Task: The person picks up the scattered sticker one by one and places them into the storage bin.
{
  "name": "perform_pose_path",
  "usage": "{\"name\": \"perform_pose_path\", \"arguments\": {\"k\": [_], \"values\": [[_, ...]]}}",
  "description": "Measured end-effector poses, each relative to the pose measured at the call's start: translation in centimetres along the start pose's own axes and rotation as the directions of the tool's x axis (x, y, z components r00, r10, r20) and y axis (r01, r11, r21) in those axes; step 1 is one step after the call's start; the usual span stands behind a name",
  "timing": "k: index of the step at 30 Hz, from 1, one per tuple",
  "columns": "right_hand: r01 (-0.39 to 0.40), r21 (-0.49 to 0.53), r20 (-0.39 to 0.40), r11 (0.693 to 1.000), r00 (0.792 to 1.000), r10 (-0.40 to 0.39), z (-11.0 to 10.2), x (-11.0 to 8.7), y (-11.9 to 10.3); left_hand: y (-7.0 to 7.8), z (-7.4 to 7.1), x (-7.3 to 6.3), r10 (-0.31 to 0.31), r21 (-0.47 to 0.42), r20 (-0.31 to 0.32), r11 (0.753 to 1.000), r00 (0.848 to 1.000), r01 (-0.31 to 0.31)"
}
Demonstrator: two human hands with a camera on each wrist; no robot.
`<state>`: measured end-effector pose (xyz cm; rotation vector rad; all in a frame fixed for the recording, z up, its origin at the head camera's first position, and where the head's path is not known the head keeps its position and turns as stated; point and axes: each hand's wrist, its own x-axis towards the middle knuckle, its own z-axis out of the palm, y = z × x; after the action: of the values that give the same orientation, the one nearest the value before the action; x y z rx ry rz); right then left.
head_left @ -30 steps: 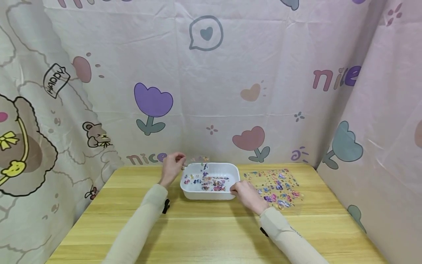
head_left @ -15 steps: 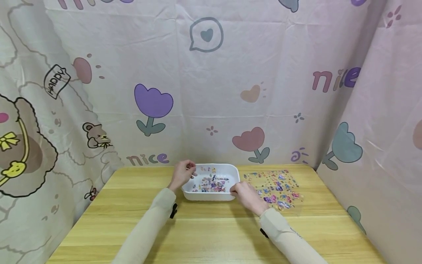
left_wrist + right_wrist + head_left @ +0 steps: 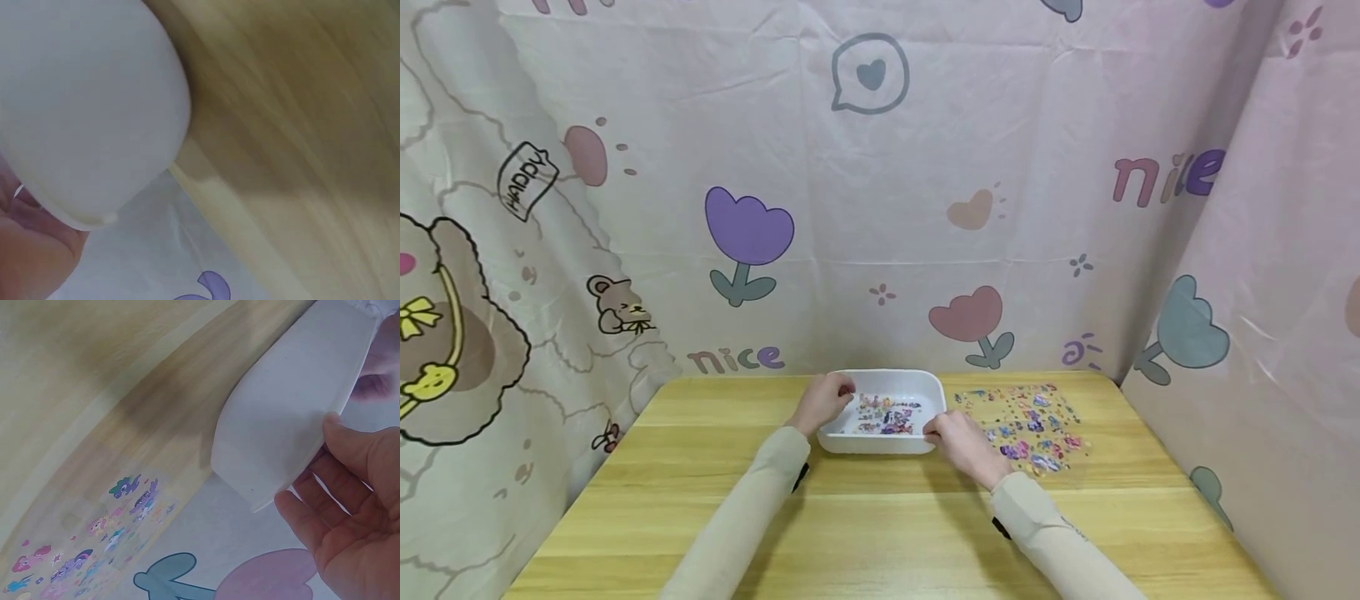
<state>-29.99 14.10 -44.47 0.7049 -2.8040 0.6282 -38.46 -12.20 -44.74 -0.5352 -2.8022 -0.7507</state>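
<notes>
A white plastic basin (image 3: 877, 446) stands on the table with clear sheets of small colourful stickers (image 3: 887, 417) lying in it. My left hand (image 3: 823, 402) reaches over its left wall, thumb and fingers bent together at the left edge of the top sticker sheet. In the left wrist view the basin's wall (image 3: 94, 106) hides most of that hand. My right hand (image 3: 964, 446) holds the basin's near right corner. In the right wrist view the thumb lies on the rim and the fingers (image 3: 300, 519) are bent at its edge.
Another clear sticker sheet (image 3: 1033, 425) lies flat on the wooden table (image 3: 880, 533), right of the basin and partly behind my right hand. A printed curtain (image 3: 880, 200) hangs at the back and both sides, close behind the basin.
My left hand has moved right and down, lowering the sticker sheet from above the basin's back left rim into the basin. My right hand has stayed at the near right corner.
</notes>
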Motion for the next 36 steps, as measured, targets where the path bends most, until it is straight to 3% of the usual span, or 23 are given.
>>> {"name": "perform_pose_path", "arguments": {"k": [6,11,15,25,29,36], "values": [[0.012,-0.010,-0.009,1.000,1.000,-0.012,0.0,-0.1,0.0,0.0,0.3,-0.2,0.073,0.139,0.107,0.986,0.992,-0.088],[0.007,-0.012,-0.008,1.000,1.000,-0.007,0.1,-0.1,0.1,0.4,0.5,-0.3,0.041,0.236,0.181,0.968,0.983,-0.084],[0.004,-0.007,-0.005,1.000,1.000,-0.004,0.1,-0.2,0.0,0.7,0.8,-0.1,0.026,0.262,0.231,0.961,0.973,-0.088],[0.031,-0.010,-0.021,0.999,0.999,-0.031,-0.1,-0.3,0.0,1.4,1.0,-0.1,-0.048,0.312,0.249,0.950,0.967,-0.033],[0.051,-0.008,-0.035,0.999,0.998,-0.051,-0.1,-0.4,0.0,1.4,0.7,-0.3,-0.005,0.322,0.228,0.944,0.974,-0.070],[0.075,-0.013,-0.054,0.997,0.996,-0.075,-0.1,-0.4,0.3,1.4,0.3,-1.0,0.067,0.236,0.165,0.966,0.984,-0.105]]}}
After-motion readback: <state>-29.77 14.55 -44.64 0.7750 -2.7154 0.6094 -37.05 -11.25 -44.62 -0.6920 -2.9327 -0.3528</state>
